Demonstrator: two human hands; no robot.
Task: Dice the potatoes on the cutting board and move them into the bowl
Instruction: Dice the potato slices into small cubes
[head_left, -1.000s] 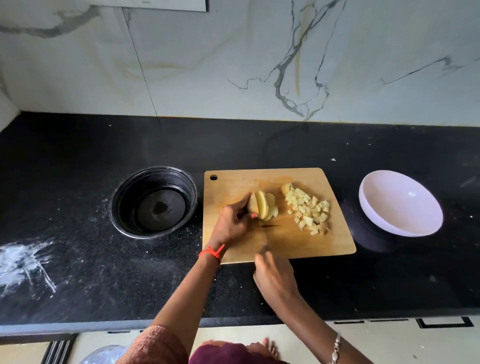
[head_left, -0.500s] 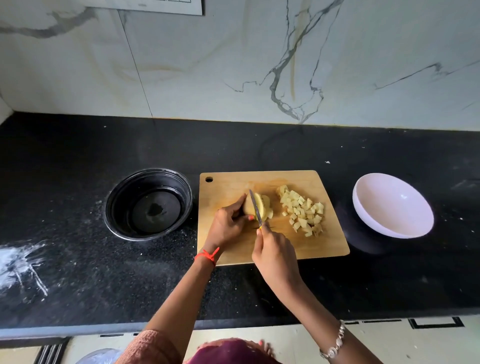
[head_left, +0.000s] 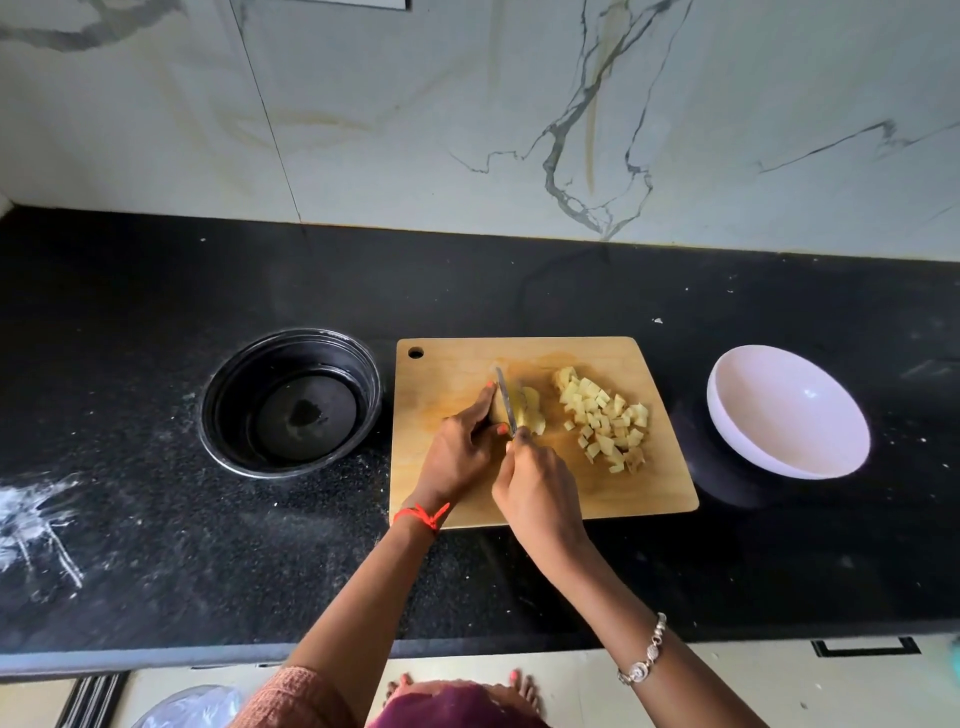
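Change: A second ago we see the right hand (head_left: 535, 483) near the front edge of the cutting board (head_left: 452, 366), with the knife (head_left: 506, 400) low and short of the potato. Now that hand has come forward, and the blade stands on the potato piece (head_left: 527, 413), pointing away from us.
Meaning for the task: We judge that a fresh lengthwise cut is under way. Dicing is only partly done, and nothing has gone into the bowl.
Right hand: Closed round the knife handle, at the near end of the potato piece.
Left hand (head_left: 462, 447): Fingers curl in to hold the potato piece from the left. The forefinger runs alongside the blade, and the thumb tip sits close to the blade's heel.
Potato piece: On the middle of the board, partly sliced, between the left fingers and the diced pile, touching the blade.
Diced potato (head_left: 602, 421): A loose heap of pale cubes on the right half of the board, just beside the piece being cut and apart from both hands.
White bowl (head_left: 810, 441): Empty, on the black tabletop (head_left: 519, 291) to the right of the board, well apart from the hands.
Dark bowl (head_left: 208, 410): On the tabletop just left of the board, with no potato in it.
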